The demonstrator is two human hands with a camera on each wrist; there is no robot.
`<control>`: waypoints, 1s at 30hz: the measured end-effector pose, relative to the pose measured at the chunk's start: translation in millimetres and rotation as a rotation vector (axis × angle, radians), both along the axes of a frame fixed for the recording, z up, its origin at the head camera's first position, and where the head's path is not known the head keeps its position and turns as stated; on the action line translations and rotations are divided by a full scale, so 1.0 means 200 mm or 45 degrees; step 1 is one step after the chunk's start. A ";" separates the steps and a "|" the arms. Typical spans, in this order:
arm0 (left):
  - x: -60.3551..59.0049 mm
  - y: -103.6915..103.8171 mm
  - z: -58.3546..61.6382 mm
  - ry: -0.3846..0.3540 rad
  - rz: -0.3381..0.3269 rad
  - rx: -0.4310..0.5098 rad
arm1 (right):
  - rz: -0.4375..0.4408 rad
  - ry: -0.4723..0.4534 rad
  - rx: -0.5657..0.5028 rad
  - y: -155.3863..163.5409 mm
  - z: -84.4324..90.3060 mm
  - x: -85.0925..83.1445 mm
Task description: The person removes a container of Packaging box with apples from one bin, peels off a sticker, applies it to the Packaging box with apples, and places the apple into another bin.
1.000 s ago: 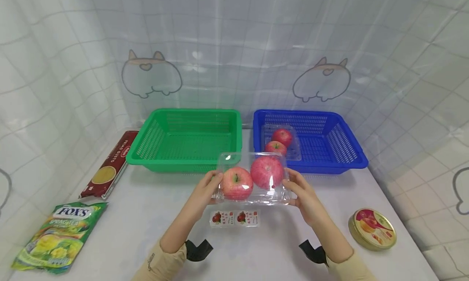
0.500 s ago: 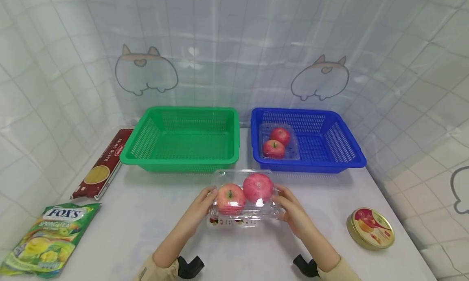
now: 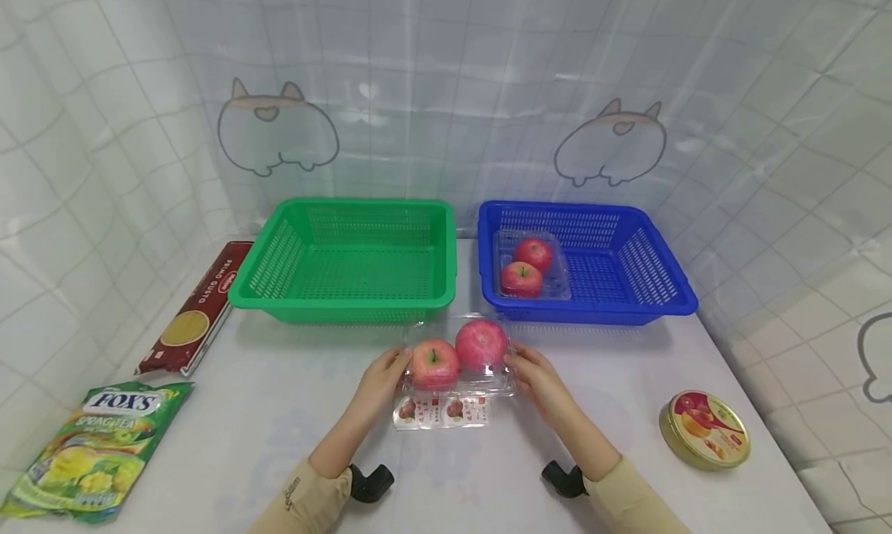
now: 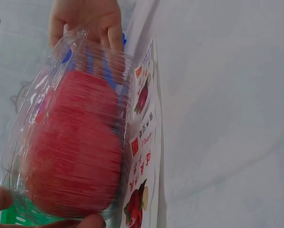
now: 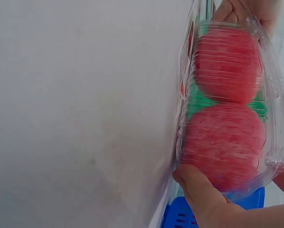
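Observation:
A clear plastic clamshell box (image 3: 446, 331) with two apples (image 3: 435, 365) inside is held from both ends in front of the baskets. My left hand (image 3: 379, 381) grips its left end; my right hand (image 3: 536, 379) grips the right end, thumb and fingers on the plastic in the right wrist view. The box sits low over the table, just behind a strip of apple-print labels (image 3: 442, 412). Whether its base touches the table I cannot tell. A second clear box (image 3: 557, 285) with two apples lies in the left part of the blue basket (image 3: 588, 314).
A green basket (image 3: 341, 314) stands at the back left, with nothing seen in it. On the left lie a dark red PRIMO GUSTO packet (image 3: 195, 309) and a green FOX'S bag (image 3: 97, 449). A round gold tin (image 3: 705, 430) is at the right. A patterned curtain (image 3: 446, 93) hangs behind.
Both hands have brought the box down and slightly left, away from the blue basket's front edge. The label strip, partly covered half a second ago, shows again. The grip is kept.

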State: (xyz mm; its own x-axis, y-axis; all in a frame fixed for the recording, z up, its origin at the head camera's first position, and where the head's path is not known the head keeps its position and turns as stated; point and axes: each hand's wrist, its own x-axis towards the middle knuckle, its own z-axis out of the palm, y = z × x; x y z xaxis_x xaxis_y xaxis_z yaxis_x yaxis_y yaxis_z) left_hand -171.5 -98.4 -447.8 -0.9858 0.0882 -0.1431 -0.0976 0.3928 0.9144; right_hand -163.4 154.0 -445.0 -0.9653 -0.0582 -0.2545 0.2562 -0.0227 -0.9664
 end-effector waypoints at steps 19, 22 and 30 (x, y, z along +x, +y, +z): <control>0.14 -0.07 0.00 -0.128 0.013 -0.099 | -0.188 0.352 0.444 0.00 0.11 0.16; 0.16 -0.07 -0.02 -0.043 -0.066 -0.247 | 0.028 0.444 0.541 -0.02 0.13 0.22; 0.21 -0.04 -0.08 0.230 -0.252 -0.731 | 0.758 0.746 0.977 -0.10 0.09 0.28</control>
State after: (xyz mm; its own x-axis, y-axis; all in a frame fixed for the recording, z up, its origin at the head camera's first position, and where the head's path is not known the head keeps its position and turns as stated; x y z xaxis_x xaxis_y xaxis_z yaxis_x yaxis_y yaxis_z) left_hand -129.7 -106.7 -464.0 -0.9717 0.2298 -0.0548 0.1631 0.8203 0.5481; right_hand -107.6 134.5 -426.7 -0.8185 -0.5713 0.0608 -0.4680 0.6017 -0.6473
